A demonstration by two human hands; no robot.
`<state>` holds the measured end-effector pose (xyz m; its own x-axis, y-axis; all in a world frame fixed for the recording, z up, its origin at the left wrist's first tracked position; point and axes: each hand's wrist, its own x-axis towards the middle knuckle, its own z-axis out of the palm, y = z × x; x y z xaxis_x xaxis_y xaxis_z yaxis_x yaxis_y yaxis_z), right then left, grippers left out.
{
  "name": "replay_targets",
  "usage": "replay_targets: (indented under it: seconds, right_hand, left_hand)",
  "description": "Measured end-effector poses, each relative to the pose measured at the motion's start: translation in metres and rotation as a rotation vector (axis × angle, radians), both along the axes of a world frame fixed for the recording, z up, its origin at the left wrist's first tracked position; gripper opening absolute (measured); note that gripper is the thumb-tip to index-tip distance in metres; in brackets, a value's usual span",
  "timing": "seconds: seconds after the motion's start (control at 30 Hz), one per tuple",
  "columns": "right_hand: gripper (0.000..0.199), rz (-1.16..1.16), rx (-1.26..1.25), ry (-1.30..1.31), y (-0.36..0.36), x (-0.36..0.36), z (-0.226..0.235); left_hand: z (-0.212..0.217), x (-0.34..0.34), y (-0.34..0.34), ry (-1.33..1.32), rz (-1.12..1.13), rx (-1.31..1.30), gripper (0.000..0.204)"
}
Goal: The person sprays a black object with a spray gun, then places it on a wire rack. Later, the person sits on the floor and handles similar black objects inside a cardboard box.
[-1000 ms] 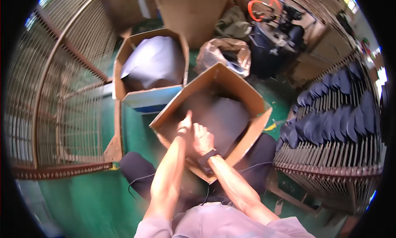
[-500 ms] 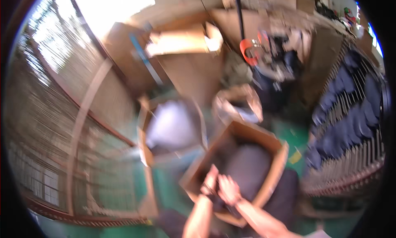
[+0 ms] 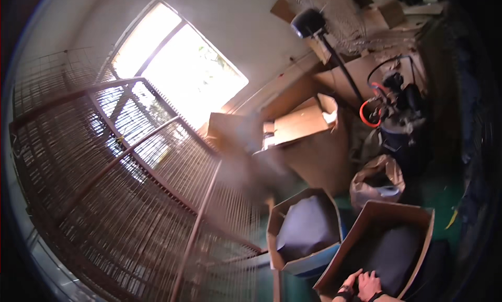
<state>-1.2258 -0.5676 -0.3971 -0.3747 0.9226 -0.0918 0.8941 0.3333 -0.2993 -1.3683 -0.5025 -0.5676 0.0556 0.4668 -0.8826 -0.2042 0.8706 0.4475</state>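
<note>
A: Both hands sit at the near rim of the open brown cardboard box [image 3: 389, 239] w/ dark sheets inside. Left hand [image 3: 349, 287] curled, right hand [image 3: 369, 285] flat, fingers spread, gripping nothing afaict.

B: Imo press evenly, low. Second cardboard box [image 3: 300, 234] just beside, big rusty wire rack [image 3: 130, 197] crowds the left, brown paper sack [image 3: 376, 181] behind.

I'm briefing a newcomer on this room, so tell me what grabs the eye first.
The bright sunlit window at upper left stands out first, with the big rusty wire-mesh rack filling the left side below it. At lower right, the left hand and right hand rest side by side at the near edge of an open brown cardboard box of dark material, beside a second open carton holding a dark bundle.
</note>
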Motion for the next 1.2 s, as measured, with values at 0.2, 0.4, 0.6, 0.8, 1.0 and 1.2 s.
replay_targets:
  seconds: [0.2,0.4,0.6,0.8,1.0,1.2]
  right_hand:
    - [0.093,-0.033,0.03,-0.044,0.003,0.011,-0.054]
    - [0.091,-0.042,-0.002,-0.044,0.0,0.007,-0.021]
    - [0.084,0.17,-0.437,0.43,0.048,0.064,-0.038]
    - [0.065,0.12,-0.373,0.593,0.041,0.058,-0.067]
    - [0.057,-0.029,-0.306,0.616,0.028,0.067,-0.065]
    - [0.056,-0.086,-0.3,0.616,0.03,0.062,-0.063]
  left_hand:
    - [-0.006,-0.002,0.0,-0.052,-0.05,0.044,0.082]
    - [0.081,0.024,-0.016,0.066,0.057,0.046,0.089]
    - [0.15,0.03,-0.009,-0.186,-0.105,0.186,0.112]
    - [0.011,-0.026,-0.004,0.034,0.049,0.054,0.052]
    - [0.115,0.031,-0.019,0.086,0.183,0.032,0.045]
    - [0.117,0.029,-0.02,0.143,0.186,0.1,0.047]
